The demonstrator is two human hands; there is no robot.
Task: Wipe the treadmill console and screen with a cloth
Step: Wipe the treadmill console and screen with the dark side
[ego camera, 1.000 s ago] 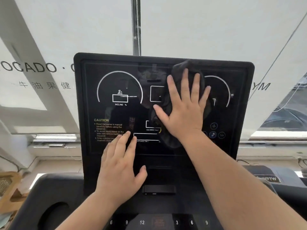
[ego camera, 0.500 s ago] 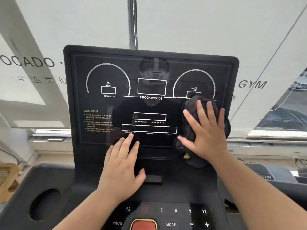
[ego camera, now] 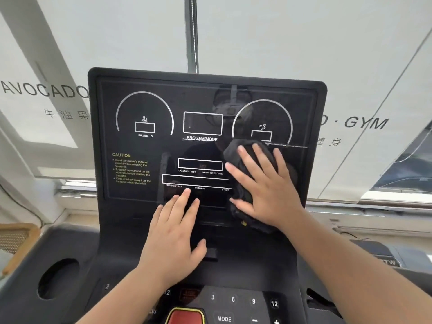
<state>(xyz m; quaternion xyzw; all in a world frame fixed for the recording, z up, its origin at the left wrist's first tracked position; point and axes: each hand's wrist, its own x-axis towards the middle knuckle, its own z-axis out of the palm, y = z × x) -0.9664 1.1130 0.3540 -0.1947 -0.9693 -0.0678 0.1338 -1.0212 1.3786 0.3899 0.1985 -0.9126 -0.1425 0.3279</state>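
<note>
Your right hand [ego camera: 266, 190] lies flat with its fingers spread, palm pressing a dark crumpled cloth [ego camera: 243, 206] against the lower right part of the treadmill's black screen [ego camera: 149, 181]; it grips nothing, it just bears down on the fabric, which bulges out past your fingertips above and below your wrist. Your left hand [ego camera: 175, 239] is flat too, fingers loosely fanned and thumb out to the side, resting empty on the console [ego camera: 117, 253] just left of the right hand, its fingertips reaching onto the bottom edge of the glass. Above your left fingertips run the long readout boxes for distance, time and steps, then the calories and heart rate box; further up and to the left sits the yellow CAUTION text [ego camera: 132, 169]. Directly above the cloth is the right-hand dial with the running figure, and across from it, above your left hand, the incline dial. Below both wrists, close to you, the number keys [ego camera: 243, 300] and the MODE key line up, with a red button [ego camera: 185, 316] beside your left forearm. Left of that forearm is a round cup hole [ego camera: 58, 278] in the console's wing
</note>
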